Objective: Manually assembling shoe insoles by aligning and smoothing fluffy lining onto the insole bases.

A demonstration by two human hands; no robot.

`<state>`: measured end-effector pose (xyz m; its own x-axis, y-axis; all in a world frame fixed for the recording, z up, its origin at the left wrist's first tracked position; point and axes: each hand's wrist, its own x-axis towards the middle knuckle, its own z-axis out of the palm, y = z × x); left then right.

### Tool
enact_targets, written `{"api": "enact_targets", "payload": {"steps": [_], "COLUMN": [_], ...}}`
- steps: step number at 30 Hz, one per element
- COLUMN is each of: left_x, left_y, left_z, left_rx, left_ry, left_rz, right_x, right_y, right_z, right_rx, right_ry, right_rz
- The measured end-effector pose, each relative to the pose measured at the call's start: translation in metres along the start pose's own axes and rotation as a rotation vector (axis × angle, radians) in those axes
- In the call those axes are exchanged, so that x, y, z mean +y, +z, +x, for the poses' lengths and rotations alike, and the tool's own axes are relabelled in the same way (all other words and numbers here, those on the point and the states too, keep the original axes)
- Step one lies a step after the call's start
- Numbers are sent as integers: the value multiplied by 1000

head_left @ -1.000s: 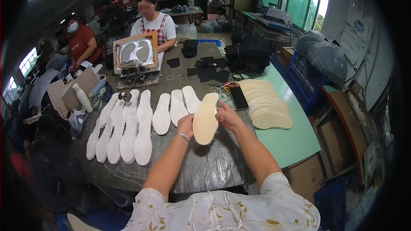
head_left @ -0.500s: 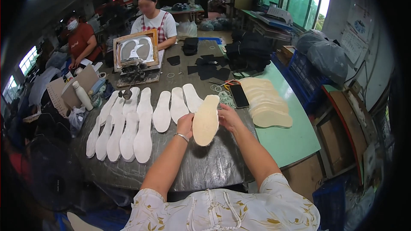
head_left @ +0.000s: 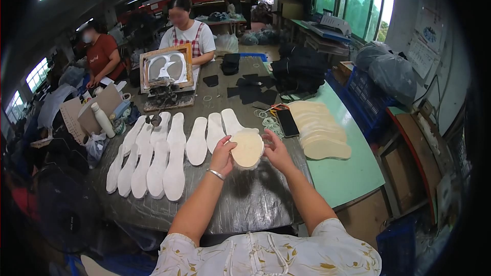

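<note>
A cream insole point(head_left: 247, 149) with a ragged white edge is held between both hands above the near part of the table, tilted so that it looks short and round. My left hand point(head_left: 222, 156) grips its left side, thumb on the upper face. At its right edge my right hand point(head_left: 279, 152) has curved fingers and thumb, its fingertips partly hidden by the insole. White insoles point(head_left: 174, 171) lie side by side in rows to the left, and several more white insoles point(head_left: 197, 140) lie just beyond my hands.
Overlapping cream insoles point(head_left: 322, 133) rest on a green board point(head_left: 348, 176) at the right. Beside them are a black phone point(head_left: 287, 122) and rubber bands point(head_left: 271, 124). Black fabric pieces point(head_left: 250, 90) and a framed screen point(head_left: 166, 68) stand farther back, near a person in a checked apron point(head_left: 188, 38).
The held insole has tipped from showing its full length to a short, rounded view. Both hands stay at its sides, and the head view has shifted slightly.
</note>
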<state>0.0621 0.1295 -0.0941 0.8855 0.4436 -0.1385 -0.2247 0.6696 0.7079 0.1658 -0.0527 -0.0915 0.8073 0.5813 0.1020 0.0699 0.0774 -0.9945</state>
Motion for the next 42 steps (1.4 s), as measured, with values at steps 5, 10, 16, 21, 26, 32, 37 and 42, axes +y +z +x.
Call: {"api": "enact_targets", "payload": {"steps": [5,10,16,21,26,32,37,42], "left_x": [15,33,-68,-125,-148,-144,-148,-150], "left_y": [28,56,5,-24,-40,-40,-44,-44], "left_z": [-17,-58,-101,-118,-129,-131,-132,-132], "left_rx": [13,-44,-119,-168,-199,-201,-213,-200], "left_ry": [72,100,-121,-79,231,149,190,222], "left_rz": [-64,102,597,685,922,894,907,915], "right_x": [-61,-101,-179,-200,-191,-189,-186,-182], "right_y": [18,8,-16,-9,-9,-8,-8,-12], "right_z": [-29,-5,21,21,20,13,9,14], "right_rx": [148,151,-3,6,6,2,9,24], "right_ry": [-919,-816,-592,-589,-560,-532,-518,-524], "right_rz": [-658,-326,-20,35,22,3,-35,-21]}}
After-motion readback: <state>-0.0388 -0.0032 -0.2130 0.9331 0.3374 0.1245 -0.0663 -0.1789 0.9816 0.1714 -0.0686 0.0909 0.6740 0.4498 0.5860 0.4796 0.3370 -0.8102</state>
